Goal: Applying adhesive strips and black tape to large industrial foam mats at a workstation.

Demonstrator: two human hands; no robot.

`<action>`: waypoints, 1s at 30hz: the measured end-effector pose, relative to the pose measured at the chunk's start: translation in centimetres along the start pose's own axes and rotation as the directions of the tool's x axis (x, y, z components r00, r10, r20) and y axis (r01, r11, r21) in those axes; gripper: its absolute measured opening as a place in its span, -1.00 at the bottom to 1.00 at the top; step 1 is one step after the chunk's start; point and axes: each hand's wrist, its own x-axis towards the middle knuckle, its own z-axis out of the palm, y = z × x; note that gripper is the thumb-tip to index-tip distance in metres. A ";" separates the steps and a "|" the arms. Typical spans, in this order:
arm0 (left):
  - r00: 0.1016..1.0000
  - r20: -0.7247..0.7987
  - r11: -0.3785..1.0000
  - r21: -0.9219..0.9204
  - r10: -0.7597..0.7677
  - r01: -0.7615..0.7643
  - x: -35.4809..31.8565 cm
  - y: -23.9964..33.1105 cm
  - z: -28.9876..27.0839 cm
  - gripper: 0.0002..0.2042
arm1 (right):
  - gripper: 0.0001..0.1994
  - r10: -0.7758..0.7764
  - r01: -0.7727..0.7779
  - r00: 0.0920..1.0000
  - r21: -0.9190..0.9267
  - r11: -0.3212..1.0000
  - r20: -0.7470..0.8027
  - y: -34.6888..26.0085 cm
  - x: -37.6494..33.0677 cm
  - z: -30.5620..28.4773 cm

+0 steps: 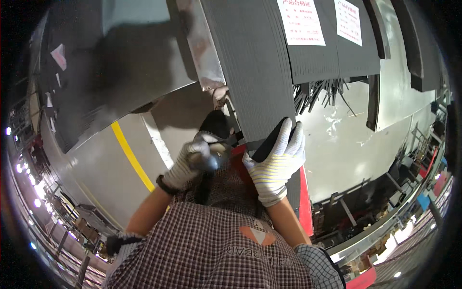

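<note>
My left hand (185,166), in a white knit glove with a dark wristband, is closed around a tool with a rounded, shiny end (215,157). Its full shape is hidden by the hand and blur. A narrow dark part points from it toward the near corner of a long stack of dark grey strips (260,82). On the right side of that stack's near end lies my right hand (276,166), in a striped white glove with a dark palm. Its fingers are stretched out and the thumb is spread.
A metal bar (202,48) runs along the stack's left side. Beyond stand more dark stacks (315,62) with white paper labels (301,21), loose strips (320,96) jutting out below. A large dark sheet (130,62) lies left. A yellow line (132,156) marks the floor.
</note>
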 end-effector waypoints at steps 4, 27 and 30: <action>0.989 -0.118 0.882 0.470 0.092 -0.026 0.1 1.2 5.9 -0.60 | 0.15 -0.172 0.210 0.969 0.222 0.952 -0.176 -1.1 2.0 -3.7; 0.948 -0.319 0.958 0.266 -0.019 0.109 6.5 -1.4 10.3 0.04 | -0.88 -0.492 0.278 0.796 0.508 0.815 0.353 9.6 14.7 -5.7; 0.943 -0.314 0.951 0.240 -0.113 0.194 7.0 -0.6 10.3 0.06 | -0.88 -0.409 0.396 0.773 0.135 0.908 0.485 15.6 14.6 2.2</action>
